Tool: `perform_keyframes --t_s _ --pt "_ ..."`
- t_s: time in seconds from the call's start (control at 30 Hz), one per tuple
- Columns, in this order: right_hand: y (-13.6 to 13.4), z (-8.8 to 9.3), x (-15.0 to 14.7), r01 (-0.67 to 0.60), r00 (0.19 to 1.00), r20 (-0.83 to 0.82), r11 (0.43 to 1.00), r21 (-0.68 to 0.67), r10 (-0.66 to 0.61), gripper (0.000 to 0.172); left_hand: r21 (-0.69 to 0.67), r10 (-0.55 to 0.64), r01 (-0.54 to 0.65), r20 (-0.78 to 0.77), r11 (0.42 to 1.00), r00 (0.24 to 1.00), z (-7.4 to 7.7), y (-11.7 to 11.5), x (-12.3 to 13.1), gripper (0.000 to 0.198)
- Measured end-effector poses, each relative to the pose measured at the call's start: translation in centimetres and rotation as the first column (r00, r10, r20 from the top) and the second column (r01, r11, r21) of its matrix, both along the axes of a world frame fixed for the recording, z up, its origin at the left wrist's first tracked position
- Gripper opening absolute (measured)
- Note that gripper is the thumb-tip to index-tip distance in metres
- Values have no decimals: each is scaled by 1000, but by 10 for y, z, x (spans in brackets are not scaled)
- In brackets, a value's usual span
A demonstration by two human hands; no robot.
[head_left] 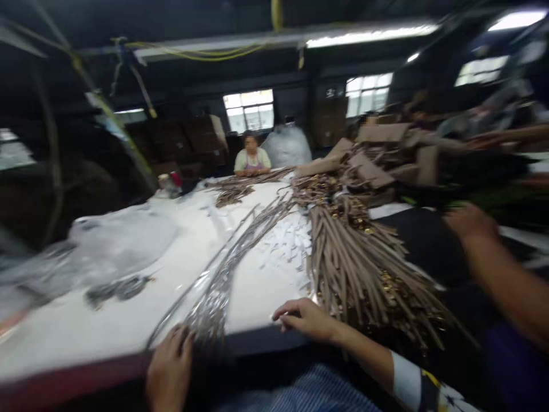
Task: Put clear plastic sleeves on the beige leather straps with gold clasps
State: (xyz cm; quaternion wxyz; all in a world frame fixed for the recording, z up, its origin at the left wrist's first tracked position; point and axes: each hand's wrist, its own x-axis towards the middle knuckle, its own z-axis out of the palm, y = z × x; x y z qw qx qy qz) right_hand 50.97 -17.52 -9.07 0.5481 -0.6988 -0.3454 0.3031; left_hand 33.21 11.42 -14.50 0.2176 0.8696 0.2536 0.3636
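Note:
My left hand (169,366) lies at the table's near edge, fingers stretched forward and holding nothing that I can see. Its fingertips are beside the near ends of a bundle of thin straps in clear plastic sleeves (214,292). Farther right, my right hand (306,317) hovers over the near edge, its fingers bent toward the thumb. Something tiny and pale may be at the fingertips, but blur hides what it is. Beyond that hand spread small white slips (285,246). To its right lies a large pile of brown straps (351,257) with gold-coloured metal fittings.
Clear plastic bags (122,237) cover the left of the white table (107,337), with a small grey coil (122,289) before them. Brown flat pieces (381,166) are heaped behind the straps. A co-worker's arm (493,257) reaches in from the right. Another person (252,157) sits opposite.

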Motion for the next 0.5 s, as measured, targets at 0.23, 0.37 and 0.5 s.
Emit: perform_keyframes --t_s 0.23,0.37,0.5 --pt "25 -27 -19 -289 945 128 952 -103 300 34 -63 162 -167 -82 984 983 -4 -15 1 19" --pt "32 -34 -36 -383 915 98 919 -95 391 32 -165 199 -207 -65 964 978 6 0 -9 25" --pt "36 -35 -48 -409 908 60 907 -95 416 32 -233 344 -344 -44 910 938 12 24 -26 31"
